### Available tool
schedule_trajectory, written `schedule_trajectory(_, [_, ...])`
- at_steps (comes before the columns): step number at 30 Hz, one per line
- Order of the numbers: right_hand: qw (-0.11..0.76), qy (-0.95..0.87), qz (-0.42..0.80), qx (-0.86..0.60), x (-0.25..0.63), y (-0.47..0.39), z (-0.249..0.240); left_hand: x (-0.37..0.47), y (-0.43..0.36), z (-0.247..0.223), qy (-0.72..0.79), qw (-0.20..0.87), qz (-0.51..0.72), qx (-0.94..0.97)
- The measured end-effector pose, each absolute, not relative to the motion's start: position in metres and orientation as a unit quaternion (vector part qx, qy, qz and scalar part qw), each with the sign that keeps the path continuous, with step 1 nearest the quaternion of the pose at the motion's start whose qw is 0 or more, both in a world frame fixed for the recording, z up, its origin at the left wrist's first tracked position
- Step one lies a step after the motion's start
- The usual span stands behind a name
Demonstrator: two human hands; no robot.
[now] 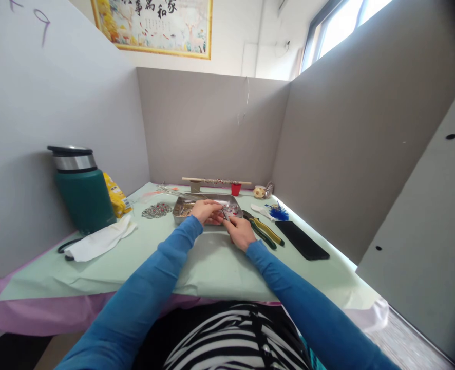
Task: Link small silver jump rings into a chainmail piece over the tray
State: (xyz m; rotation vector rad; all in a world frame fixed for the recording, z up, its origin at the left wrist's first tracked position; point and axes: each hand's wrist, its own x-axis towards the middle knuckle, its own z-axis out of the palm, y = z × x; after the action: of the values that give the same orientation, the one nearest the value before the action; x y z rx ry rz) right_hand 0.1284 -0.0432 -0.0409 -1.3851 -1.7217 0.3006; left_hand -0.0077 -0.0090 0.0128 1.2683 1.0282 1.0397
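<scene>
My left hand (208, 211) and my right hand (240, 232) meet over the near side of a shallow metal tray (177, 218). Both have their fingers pinched together. Between the fingertips is a small, thin greyish piece (225, 213), too small to name; it appears to be in the grip of both. Small beads and bits (233, 209) in red, white and brown lie in the tray, partly hidden behind my hands. Thin silvery wires (177, 191) rest across the tray's far left side. Right of my right hand lie pliers with green and yellow handles (268, 231).
A wire piece with red beads (157, 210) lies left. A green bottle (83, 198), white tissue (100, 241) and yellow packet (115, 196) stand further left. A black phone (301, 240) and blue tassel (277, 211) lie right. Behind, a stick (220, 181) spans a red cup (235, 190) and a grey one.
</scene>
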Motion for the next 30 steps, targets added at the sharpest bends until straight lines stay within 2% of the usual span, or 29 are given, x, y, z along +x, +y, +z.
schedule_trajectory(9, [0.411,-0.705,0.075,-0.572,0.129,-0.045,-0.041,-0.013,-0.007,0.016,0.447,0.525,0.451,0.567])
schedule_trajectory(13, [0.359,-0.745,-0.013,-0.562,0.127,-0.051,-0.044,-0.022,0.000,0.018,0.465,0.443,0.523,0.561])
schedule_trajectory(16, [0.307,-0.790,-0.045,-0.529,0.126,-0.056,-0.048,-0.025,0.003,0.017,0.461,0.425,0.505,0.593])
schedule_trajectory(19, [0.293,-0.819,-0.039,-0.492,0.127,-0.058,-0.048,-0.024,0.002,0.017,0.447,0.436,0.478,0.618])
schedule_trajectory(21, [0.329,-0.810,-0.034,-0.484,0.129,-0.057,-0.046,-0.023,0.000,0.017,0.439,0.443,0.464,0.629])
schedule_trajectory(24, [0.455,-0.737,-0.002,-0.499,0.133,-0.051,-0.041,-0.021,-0.004,0.018,0.425,0.470,0.428,0.644])
schedule_trajectory(27, [0.556,-0.659,0.134,-0.489,0.136,-0.044,-0.037,-0.016,-0.009,0.016,0.392,0.480,0.355,0.700])
schedule_trajectory(30, [0.580,-0.625,0.256,-0.456,0.136,-0.041,-0.034,-0.010,-0.013,0.012,0.367,0.474,0.289,0.747])
